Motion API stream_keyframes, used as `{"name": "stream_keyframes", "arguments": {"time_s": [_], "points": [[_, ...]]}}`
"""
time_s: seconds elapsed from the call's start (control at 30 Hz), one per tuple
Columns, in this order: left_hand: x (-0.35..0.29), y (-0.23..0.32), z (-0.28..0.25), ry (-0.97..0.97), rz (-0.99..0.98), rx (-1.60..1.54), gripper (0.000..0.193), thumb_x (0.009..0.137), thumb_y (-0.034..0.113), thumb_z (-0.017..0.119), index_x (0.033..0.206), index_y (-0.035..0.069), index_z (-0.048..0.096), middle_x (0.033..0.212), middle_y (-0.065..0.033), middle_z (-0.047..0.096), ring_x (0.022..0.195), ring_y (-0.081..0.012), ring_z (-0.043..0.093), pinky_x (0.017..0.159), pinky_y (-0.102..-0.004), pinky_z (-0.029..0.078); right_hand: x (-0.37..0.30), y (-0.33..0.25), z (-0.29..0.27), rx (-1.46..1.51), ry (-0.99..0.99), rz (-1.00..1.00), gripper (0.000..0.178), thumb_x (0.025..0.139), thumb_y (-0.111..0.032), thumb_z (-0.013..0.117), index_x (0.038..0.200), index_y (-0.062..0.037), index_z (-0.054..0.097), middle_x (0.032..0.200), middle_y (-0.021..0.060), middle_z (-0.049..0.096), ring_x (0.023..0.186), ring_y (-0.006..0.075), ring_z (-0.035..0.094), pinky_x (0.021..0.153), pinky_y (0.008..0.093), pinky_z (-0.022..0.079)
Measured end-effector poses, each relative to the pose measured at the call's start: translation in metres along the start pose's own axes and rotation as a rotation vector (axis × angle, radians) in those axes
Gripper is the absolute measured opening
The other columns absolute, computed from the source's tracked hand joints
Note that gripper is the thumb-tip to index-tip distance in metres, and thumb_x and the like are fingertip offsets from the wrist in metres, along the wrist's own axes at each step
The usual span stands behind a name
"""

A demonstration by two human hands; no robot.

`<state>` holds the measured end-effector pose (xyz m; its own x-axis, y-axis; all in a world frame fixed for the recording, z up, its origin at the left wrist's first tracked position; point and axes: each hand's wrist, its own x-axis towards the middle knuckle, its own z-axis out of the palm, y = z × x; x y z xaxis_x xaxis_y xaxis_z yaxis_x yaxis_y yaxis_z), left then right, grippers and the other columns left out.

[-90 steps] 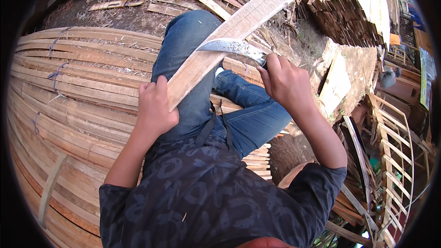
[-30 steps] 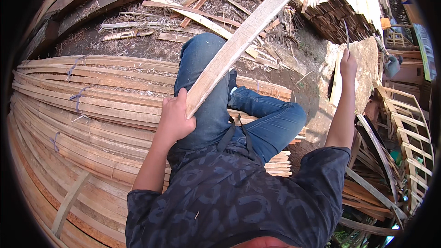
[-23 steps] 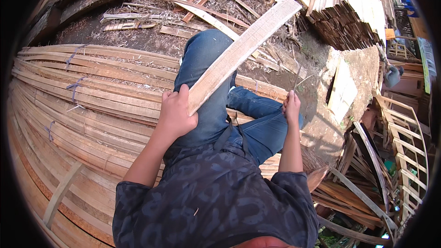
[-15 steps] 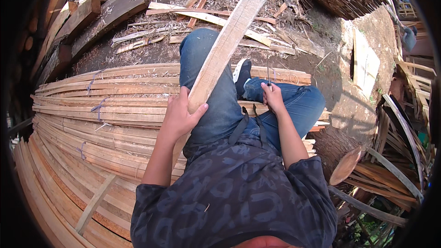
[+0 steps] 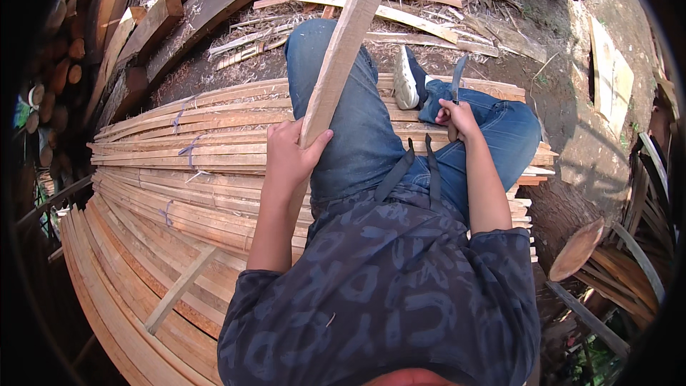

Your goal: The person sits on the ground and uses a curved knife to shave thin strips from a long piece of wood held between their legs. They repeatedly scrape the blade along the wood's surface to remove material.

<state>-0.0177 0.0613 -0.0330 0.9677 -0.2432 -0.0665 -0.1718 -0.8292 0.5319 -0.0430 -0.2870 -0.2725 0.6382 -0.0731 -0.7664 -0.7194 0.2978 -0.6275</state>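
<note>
My left hand (image 5: 291, 151) is closed round the near end of a long wooden plank (image 5: 344, 50). The plank slants up and away over my left thigh, its narrow side turned toward me, and its far end runs out of the picture at the top. In my right hand (image 5: 459, 119) is a knife (image 5: 457, 75), gripped by the handle above my right leg. Its blade stands upward, away from me, apart from the plank. Part of the handle shows below my fingers.
Bundles of long wooden strips (image 5: 229, 150), tied with purple string, lie under and left of my legs. Heavy beams (image 5: 200, 21) rest at the far left. Wood offcuts (image 5: 400, 21) and shavings litter the ground ahead. A cut log (image 5: 576, 249) lies at my right.
The plank has turned from its broad face to its narrow side. The knife's blade has swung into broadside view. My right foot has shifted, and the whole view has moved.
</note>
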Motion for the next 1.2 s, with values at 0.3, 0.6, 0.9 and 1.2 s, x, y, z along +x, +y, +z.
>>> {"name": "stream_keyframes", "arguments": {"time_s": [0.3, 0.6, 0.9, 1.2], "points": [[-0.005, 0.009, 0.024, 0.145, 0.009, 0.009, 0.025, 0.079, 0.022, 0.073, 0.088, 0.002, 0.061, 0.076, -0.0129, 0.057, 0.077, -0.0312, 0.05, 0.077, -0.0399, 0.04, -0.023, -0.003, 0.017, -0.588, -0.263, -0.19, 0.012, 0.086, -0.009, 0.063, 0.084, 0.0009, 0.068, 0.086, 0.0103, 0.071, 0.084, 0.0198, 0.067, 0.082, 0.0319, 0.051], [-0.002, 0.006, 0.027, 0.155, 0.064, -0.017, 0.027, 0.078, 0.019, 0.074, 0.087, 0.002, 0.056, 0.079, -0.0117, 0.054, 0.077, -0.03, 0.047, 0.073, -0.0391, 0.041, -0.051, -0.027, 0.013, 0.199, -0.451, -0.017, 0.077, 0.071, -0.01, 0.05, 0.147, -0.0039, 0.04, 0.15, 0.0198, 0.039, 0.14, 0.0358, 0.037, 0.108, 0.0556, 0.037], [0.001, -0.001, 0.027, 0.137, 0.068, -0.041, 0.031, 0.077, 0.024, 0.075, 0.092, 0.002, 0.058, 0.08, -0.0117, 0.056, 0.08, -0.0304, 0.05, 0.076, -0.0395, 0.041, -0.081, -0.032, 0.036, 0.76, -0.617, -0.164, 0.085, 0.065, -0.017, 0.058, 0.148, -0.0279, 0.04, 0.156, 0.0244, 0.022, 0.145, 0.0474, 0.015, 0.107, 0.0774, 0.017], [-0.002, 0.004, 0.028, 0.138, 0.072, -0.008, 0.024, 0.08, 0.023, 0.071, 0.089, 0.007, 0.056, 0.08, -0.0074, 0.055, 0.081, -0.0288, 0.049, 0.08, -0.041, 0.037, -0.1, -0.074, 0.054, 0.66, -0.621, -0.181, 0.068, 0.085, -0.008, 0.047, 0.151, -0.0115, 0.031, 0.118, 0.028, 0.063, 0.092, 0.0383, 0.07, 0.074, 0.0502, 0.061]]}}
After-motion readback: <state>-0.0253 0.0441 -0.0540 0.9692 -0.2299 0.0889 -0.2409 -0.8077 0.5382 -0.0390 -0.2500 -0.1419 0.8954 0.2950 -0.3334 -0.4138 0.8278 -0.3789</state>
